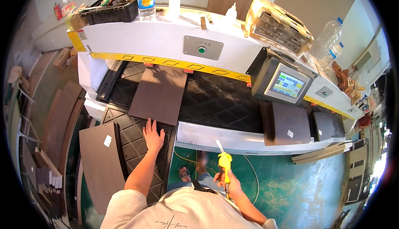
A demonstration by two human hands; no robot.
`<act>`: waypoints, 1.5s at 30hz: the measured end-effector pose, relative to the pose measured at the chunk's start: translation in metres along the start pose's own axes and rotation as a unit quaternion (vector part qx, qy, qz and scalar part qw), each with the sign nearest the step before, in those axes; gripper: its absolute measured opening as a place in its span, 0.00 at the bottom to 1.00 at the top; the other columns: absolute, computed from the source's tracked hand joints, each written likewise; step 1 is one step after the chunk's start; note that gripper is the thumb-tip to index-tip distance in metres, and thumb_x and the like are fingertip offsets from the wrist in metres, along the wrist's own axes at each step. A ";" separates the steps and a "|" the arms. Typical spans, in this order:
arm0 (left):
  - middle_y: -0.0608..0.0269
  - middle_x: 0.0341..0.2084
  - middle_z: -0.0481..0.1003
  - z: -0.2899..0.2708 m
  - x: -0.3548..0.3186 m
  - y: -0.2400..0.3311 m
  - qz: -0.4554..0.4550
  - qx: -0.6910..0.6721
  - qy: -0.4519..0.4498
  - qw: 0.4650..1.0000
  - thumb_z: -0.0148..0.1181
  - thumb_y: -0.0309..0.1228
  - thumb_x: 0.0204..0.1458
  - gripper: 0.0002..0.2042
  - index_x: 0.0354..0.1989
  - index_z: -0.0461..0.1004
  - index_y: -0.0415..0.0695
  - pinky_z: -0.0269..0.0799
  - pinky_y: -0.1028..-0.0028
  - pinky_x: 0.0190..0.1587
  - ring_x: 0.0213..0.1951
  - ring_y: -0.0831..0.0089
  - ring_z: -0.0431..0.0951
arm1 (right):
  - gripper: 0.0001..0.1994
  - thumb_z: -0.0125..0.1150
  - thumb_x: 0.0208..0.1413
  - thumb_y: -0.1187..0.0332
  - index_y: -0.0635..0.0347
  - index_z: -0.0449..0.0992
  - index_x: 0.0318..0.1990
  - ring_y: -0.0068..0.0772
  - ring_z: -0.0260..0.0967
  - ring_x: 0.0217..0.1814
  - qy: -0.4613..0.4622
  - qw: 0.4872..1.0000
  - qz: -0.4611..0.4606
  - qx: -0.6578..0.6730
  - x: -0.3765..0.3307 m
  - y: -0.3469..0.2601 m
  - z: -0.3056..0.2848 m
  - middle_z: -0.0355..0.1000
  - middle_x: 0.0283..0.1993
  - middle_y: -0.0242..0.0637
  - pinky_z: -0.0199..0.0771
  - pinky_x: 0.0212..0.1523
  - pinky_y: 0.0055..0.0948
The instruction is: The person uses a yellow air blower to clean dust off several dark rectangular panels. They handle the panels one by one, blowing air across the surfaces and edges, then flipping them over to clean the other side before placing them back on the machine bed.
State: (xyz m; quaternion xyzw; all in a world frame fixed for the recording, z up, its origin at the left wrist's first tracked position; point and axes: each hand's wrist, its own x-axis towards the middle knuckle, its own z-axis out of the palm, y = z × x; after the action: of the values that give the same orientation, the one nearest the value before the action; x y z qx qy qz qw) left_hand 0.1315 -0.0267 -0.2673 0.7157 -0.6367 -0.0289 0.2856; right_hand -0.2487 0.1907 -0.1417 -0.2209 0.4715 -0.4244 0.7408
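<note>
My left hand (153,135) lies flat with fingers spread on the black diamond-patterned conveyor mat (216,100), its fingertips touching the near edge of a brown rectangular panel (158,93) that lies partly under the white machine housing (166,42). My right hand (228,184) is closed around the handle of a yellow air blow gun (224,162), whose thin nozzle points up toward the machine's steel front rail (249,137). Another brown panel with a small white sticker (99,162) rests at the left of my left arm.
Two more brown panels (291,123) lie on the mat at the right, below a touch screen box (284,83). Plastic bottles, a black tray of tools and a worn box sit on top of the machine. Stacked boards stand on the floor at the left. Green floor lies below.
</note>
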 end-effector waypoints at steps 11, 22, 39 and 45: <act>0.45 0.76 0.59 0.003 0.001 0.004 -0.001 -0.005 -0.005 1.000 0.62 0.39 0.60 0.32 0.71 0.66 0.40 0.49 0.45 0.78 0.77 0.49 0.58 | 0.27 0.42 0.77 0.43 0.60 0.74 0.41 0.51 0.75 0.50 0.105 0.974 -0.057 0.193 -0.010 -0.012 -0.022 0.75 0.41 0.43 0.72 0.52 0.49; 0.46 0.77 0.57 0.000 0.002 0.001 -0.011 -0.005 -0.016 1.000 0.62 0.41 0.61 0.32 0.72 0.65 0.41 0.47 0.46 0.79 0.77 0.51 0.57 | 0.35 0.43 0.75 0.39 0.70 0.76 0.52 0.35 0.74 0.38 0.046 0.997 -0.018 0.054 -0.030 -0.050 -0.066 0.79 0.45 0.47 0.74 0.36 0.32; 0.45 0.76 0.59 0.003 0.003 0.003 -0.012 -0.011 0.003 1.000 0.64 0.41 0.57 0.32 0.70 0.67 0.41 0.49 0.45 0.78 0.77 0.49 0.58 | 0.32 0.45 0.75 0.40 0.66 0.74 0.53 0.42 0.77 0.42 0.020 1.000 0.015 -0.001 -0.031 -0.042 -0.053 0.78 0.47 0.48 0.77 0.40 0.36; 0.46 0.76 0.58 -0.004 0.003 0.002 -0.017 -0.012 -0.002 1.000 0.63 0.40 0.60 0.32 0.72 0.66 0.42 0.49 0.45 0.78 0.77 0.48 0.57 | 0.37 0.51 0.70 0.36 0.61 0.65 0.69 0.47 0.79 0.48 -0.140 0.977 0.086 -0.139 -0.029 -0.052 -0.025 0.78 0.49 0.57 0.80 0.49 0.41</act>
State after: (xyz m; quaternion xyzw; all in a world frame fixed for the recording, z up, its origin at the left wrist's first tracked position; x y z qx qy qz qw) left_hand 0.1313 -0.0278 -0.2624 0.7228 -0.6248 -0.0426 0.2922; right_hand -0.2984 0.1888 -0.1000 -0.3373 0.4351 -0.2543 0.7952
